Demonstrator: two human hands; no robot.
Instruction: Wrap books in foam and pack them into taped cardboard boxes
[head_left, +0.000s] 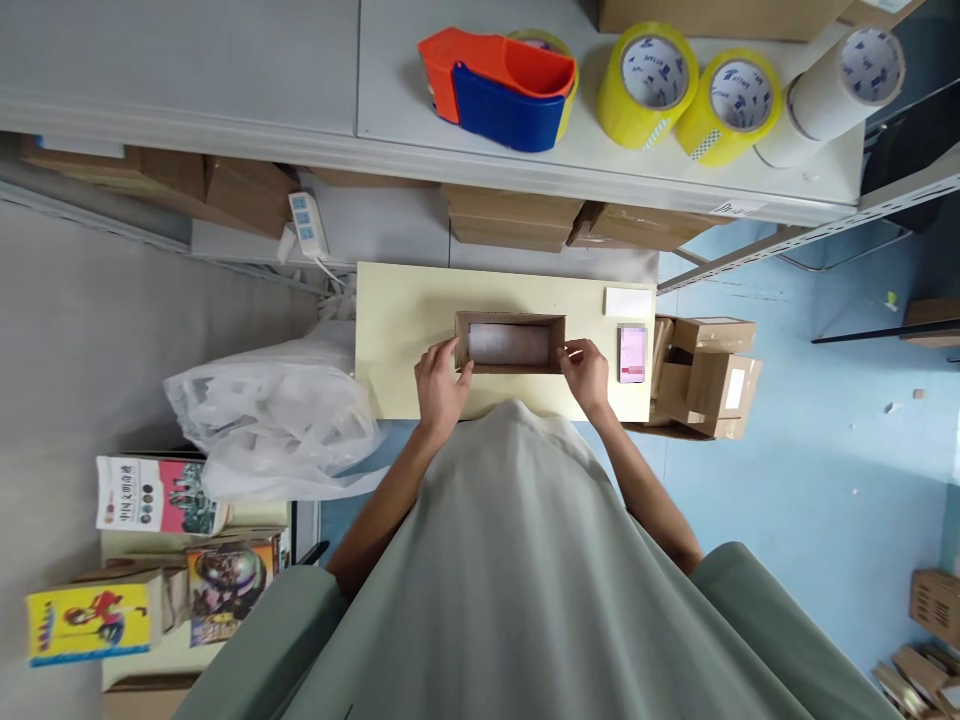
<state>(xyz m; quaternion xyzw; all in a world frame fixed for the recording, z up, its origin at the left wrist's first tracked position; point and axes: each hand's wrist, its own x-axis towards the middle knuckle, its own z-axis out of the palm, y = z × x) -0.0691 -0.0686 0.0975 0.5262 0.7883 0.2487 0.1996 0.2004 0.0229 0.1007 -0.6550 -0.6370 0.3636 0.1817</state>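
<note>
A small open cardboard box point(510, 368) sits on the cream tabletop point(405, 310) in front of me. Inside it lies a flat, whitish, slightly shiny item point(509, 344) whose kind I cannot make out. My left hand point(441, 388) grips the box's left end, its fingers on the outer side and the thumb by the near corner. At the opposite end, my right hand point(587, 377) pinches the right wall near its front corner. To the right of that hand lie a phone point(631, 354) with a pink screen and a small white rectangular item point(628, 302).
On the shelf above stand an orange-and-blue tape dispenser point(499, 90), yellow tape rolls point(651, 78) and white rolls point(847, 85). A clear plastic bag point(285, 400) hangs left of the table, above several books point(161, 495). Cardboard boxes point(712, 385) are stacked on the right.
</note>
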